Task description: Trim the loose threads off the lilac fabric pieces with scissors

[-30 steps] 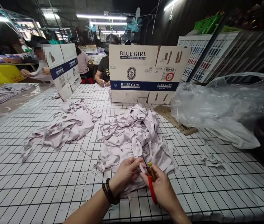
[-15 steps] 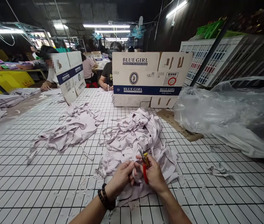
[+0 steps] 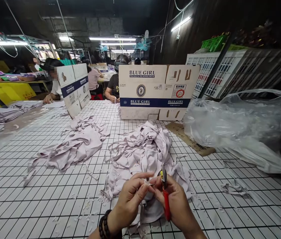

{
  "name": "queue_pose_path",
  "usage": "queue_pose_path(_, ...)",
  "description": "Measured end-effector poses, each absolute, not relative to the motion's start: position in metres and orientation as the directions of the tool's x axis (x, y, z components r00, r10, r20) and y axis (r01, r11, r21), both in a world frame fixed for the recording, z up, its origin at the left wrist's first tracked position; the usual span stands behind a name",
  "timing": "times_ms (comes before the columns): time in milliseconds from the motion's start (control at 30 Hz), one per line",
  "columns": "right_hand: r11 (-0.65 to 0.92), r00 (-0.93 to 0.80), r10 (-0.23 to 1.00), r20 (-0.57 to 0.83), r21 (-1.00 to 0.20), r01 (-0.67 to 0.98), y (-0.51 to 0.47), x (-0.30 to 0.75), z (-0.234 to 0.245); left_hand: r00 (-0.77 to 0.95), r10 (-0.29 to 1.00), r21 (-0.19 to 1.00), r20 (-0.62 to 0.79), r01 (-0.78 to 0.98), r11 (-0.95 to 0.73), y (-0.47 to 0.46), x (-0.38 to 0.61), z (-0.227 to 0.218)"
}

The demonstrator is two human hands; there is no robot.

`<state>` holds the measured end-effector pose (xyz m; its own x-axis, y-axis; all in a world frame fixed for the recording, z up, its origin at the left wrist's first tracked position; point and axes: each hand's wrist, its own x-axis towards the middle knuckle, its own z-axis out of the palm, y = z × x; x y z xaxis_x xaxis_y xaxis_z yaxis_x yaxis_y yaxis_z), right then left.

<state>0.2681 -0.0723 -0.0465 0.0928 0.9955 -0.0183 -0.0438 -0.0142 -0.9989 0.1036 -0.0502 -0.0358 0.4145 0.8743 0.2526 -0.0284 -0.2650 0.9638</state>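
My left hand (image 3: 128,203), with dark beads round its wrist, pinches the edge of a pale lilac fabric piece (image 3: 149,210) between thumb and fingers. My right hand (image 3: 180,203) is wrapped round red-handled scissors (image 3: 166,204), whose blades point up and away from the cloth. Its fingertips meet those of the left hand at the fabric edge. Most of the held piece hangs below the hands and is partly hidden by them. Just beyond lies a heaped pile of the same lilac fabric (image 3: 140,149).
A second fabric heap (image 3: 73,149) lies left on the gridded table (image 3: 43,205), among small scraps. Upright cardboard sheets (image 3: 142,89) stand at the back. Brown paper (image 3: 192,139) and a clear plastic bag (image 3: 240,119) lie right. Other people sit beyond the cardboard.
Both hands have come nearer to me and closed together on the fabric edge. The scissors have turned from pointing up-left at the cloth to upright, away from it. The view has tilted up slightly.
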Motion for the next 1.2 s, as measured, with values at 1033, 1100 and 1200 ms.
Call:
queue_pose_path(1033,0.036,-0.039,0.999,0.004,-0.487,0.873,-0.094,0.291,-0.015,0.536,0.806,0.951,0.252,0.019,-0.309,-0.045,0.108,-0.044)
queue_pose_path(1100,0.042,-0.048,0.999,0.001,-0.494,0.869,-0.095,0.291,-0.015,0.545,0.798,0.950,0.257,0.008,-0.311,-0.044,0.108,-0.046)
queue_pose_path(1200,0.047,-0.060,0.998,-0.009,-0.508,0.860,-0.097,0.292,-0.015,0.565,0.784,0.949,0.258,0.006,-0.317,-0.043,0.106,-0.046)
